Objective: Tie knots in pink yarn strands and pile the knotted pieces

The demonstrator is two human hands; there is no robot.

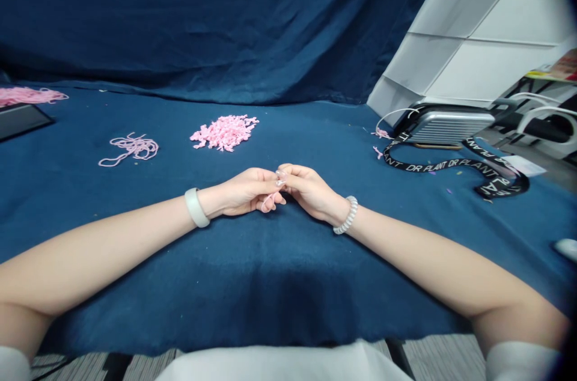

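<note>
**2 hands, 1 tiny pink loop, and piles of yarn everywhere**

The star here is a short loop of pink yarn [269, 199], sitting right between the 2 hands near the middle of the counter [288, 273]. The left hand [246, 193] and right hand [309, 192] meet almost fingertip to fingertip around it. Both grips look narrow, pinched on the strand, though the fingers hide enough that I can't tell exactly where each one holds. My guess is the hands stay this close because a piece so small needs both pinches to control it, and keeping the wrists low probably steadies them.

There's a white band [197, 207] on the left wrist and a coiled white bracelet [347, 214] on the right.

Straight ahead is a pile of short pink yarn pieces [224, 133], with a loose coil of pink yarn [130, 149] to its left. Further left, another pink yarn heap [27, 95] sits by a dark flat tray [20, 119]. Keeping the short bits and the long strand apart looks deliberate, and all of it seems within easy reach.

Over on the right are a ridged silver case [446, 125], a black DR PLANT lanyard [451, 167] curving in front of it, and a few tiny pink bits [381, 133].
</note>
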